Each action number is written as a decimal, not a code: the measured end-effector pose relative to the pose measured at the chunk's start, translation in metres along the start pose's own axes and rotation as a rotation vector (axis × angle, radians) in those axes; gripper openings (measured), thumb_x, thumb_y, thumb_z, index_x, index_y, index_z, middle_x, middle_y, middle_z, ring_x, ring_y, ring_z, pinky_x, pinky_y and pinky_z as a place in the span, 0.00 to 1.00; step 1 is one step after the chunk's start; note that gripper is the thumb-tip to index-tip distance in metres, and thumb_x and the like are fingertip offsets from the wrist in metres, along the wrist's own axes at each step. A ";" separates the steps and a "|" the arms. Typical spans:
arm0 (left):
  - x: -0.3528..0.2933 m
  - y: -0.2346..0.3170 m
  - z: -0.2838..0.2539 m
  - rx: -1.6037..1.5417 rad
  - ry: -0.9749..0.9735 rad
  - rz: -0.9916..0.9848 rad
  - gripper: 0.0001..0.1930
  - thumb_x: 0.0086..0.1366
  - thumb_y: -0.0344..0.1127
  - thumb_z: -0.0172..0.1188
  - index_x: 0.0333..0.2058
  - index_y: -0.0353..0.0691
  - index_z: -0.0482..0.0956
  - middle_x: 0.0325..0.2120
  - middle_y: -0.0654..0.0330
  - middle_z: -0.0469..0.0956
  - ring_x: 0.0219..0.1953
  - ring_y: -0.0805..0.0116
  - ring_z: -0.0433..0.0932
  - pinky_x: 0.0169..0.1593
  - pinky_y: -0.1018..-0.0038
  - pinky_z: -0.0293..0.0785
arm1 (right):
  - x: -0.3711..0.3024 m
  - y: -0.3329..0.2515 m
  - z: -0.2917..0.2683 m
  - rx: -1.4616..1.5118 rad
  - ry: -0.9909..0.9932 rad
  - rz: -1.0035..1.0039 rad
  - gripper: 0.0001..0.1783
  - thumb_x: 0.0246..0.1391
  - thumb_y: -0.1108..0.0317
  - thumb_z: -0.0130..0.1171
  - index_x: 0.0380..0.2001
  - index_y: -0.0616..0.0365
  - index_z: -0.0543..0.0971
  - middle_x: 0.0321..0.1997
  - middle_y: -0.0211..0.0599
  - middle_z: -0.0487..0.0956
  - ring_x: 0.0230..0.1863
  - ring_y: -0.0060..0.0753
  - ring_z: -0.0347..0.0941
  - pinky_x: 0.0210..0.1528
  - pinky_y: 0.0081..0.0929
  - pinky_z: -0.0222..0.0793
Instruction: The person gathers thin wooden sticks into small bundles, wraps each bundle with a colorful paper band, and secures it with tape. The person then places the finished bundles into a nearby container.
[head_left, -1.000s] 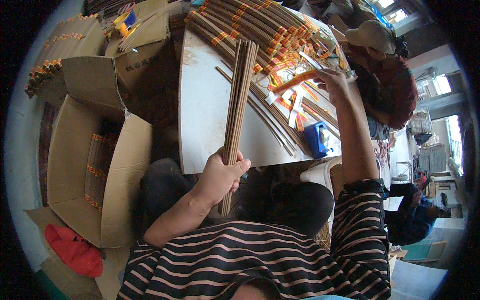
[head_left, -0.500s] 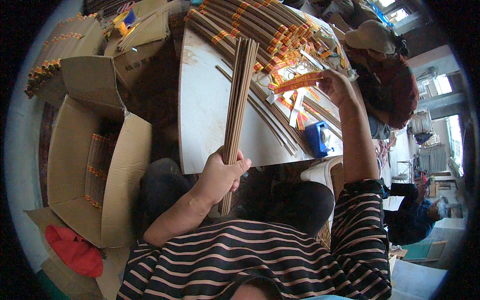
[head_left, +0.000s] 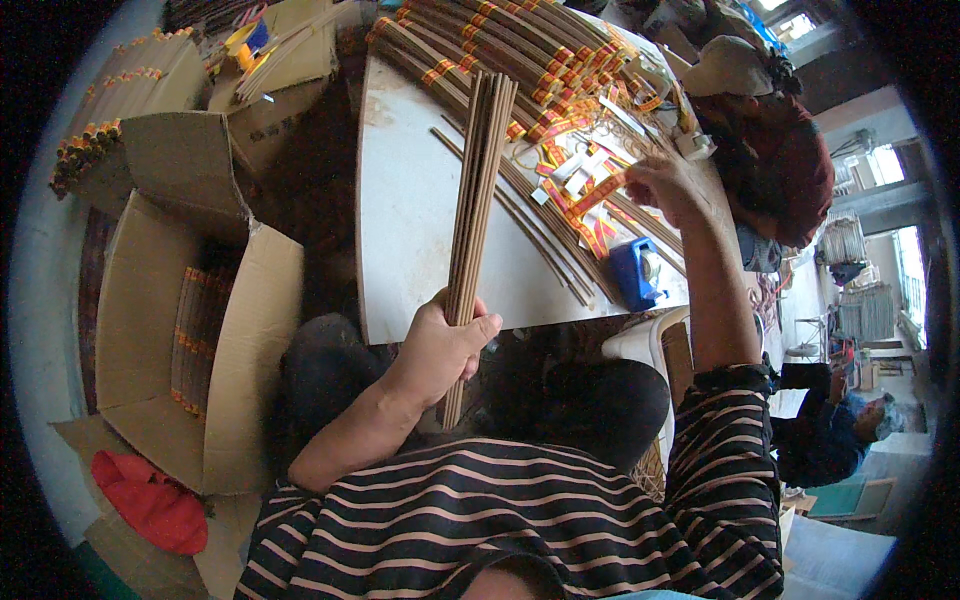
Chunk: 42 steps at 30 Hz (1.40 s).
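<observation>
My left hand (head_left: 437, 348) is closed round the lower part of a bundle of brown incense sticks (head_left: 482, 180), which stands nearly upright before the table's front edge. Over the right side of the white table (head_left: 405, 220), my right hand (head_left: 668, 188) pinches the end of a red-and-yellow paper strip (head_left: 600, 193). More such strips and white paper pieces (head_left: 575, 165) lie loosely under and beside it. Nearer to me is a blue tape dispenser (head_left: 630, 275). Loose incense sticks (head_left: 535, 235) lie slantwise behind the bundle.
Banded incense bundles (head_left: 510, 45) are piled at the table's far side. On the left, an open cardboard box (head_left: 250, 350) holds several bundles, with a red cloth (head_left: 150, 505) beside it. A person in a cap (head_left: 770, 150) sits at the table's right; another (head_left: 830, 435) is farther off.
My right hand has come slightly lower and nearer to me, and the paper strip now slants down from its fingers. The left hand and its bundle have barely moved.
</observation>
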<state>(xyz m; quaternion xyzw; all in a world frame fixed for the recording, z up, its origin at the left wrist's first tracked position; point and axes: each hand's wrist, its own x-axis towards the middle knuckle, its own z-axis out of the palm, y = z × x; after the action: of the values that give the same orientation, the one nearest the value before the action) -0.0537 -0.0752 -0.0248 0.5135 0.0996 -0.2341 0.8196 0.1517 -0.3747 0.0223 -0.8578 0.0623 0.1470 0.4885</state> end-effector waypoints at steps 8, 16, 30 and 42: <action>-0.001 0.001 0.001 0.018 0.015 -0.006 0.07 0.58 0.31 0.56 0.27 0.40 0.65 0.14 0.69 0.63 0.10 0.81 0.61 0.12 0.85 0.59 | -0.005 0.009 0.019 -1.075 0.679 -0.668 0.12 0.39 0.74 0.50 0.31 0.54 0.77 0.36 0.39 0.75 0.47 0.43 0.65 0.47 0.38 0.61; -0.001 0.007 0.005 0.033 0.036 -0.019 0.06 0.57 0.29 0.55 0.27 0.39 0.65 0.11 0.68 0.62 0.09 0.80 0.60 0.12 0.82 0.57 | 0.010 0.022 0.036 -1.029 -0.089 -0.741 0.17 0.33 0.72 0.61 0.34 0.52 0.76 0.38 0.38 0.74 0.47 0.43 0.65 0.49 0.36 0.61; 0.002 0.004 0.003 0.032 0.019 -0.016 0.07 0.57 0.30 0.55 0.27 0.39 0.65 0.11 0.68 0.62 0.09 0.81 0.61 0.12 0.83 0.58 | 0.022 0.030 0.040 -1.129 -0.131 -0.758 0.07 0.38 0.65 0.60 0.26 0.49 0.77 0.34 0.30 0.74 0.47 0.37 0.65 0.46 0.38 0.58; -0.011 0.014 0.007 -0.084 0.027 0.115 0.13 0.56 0.31 0.55 0.39 0.34 0.66 0.10 0.69 0.60 0.08 0.80 0.57 0.12 0.82 0.55 | -0.136 -0.043 0.105 -0.160 -0.365 -0.224 0.13 0.52 0.65 0.55 0.34 0.66 0.76 0.28 0.34 0.76 0.30 0.19 0.69 0.34 0.20 0.67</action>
<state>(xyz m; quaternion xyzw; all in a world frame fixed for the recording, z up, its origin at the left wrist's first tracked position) -0.0570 -0.0735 -0.0056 0.4868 0.0908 -0.1751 0.8510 0.0137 -0.2675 0.0496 -0.8546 -0.1348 0.2491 0.4353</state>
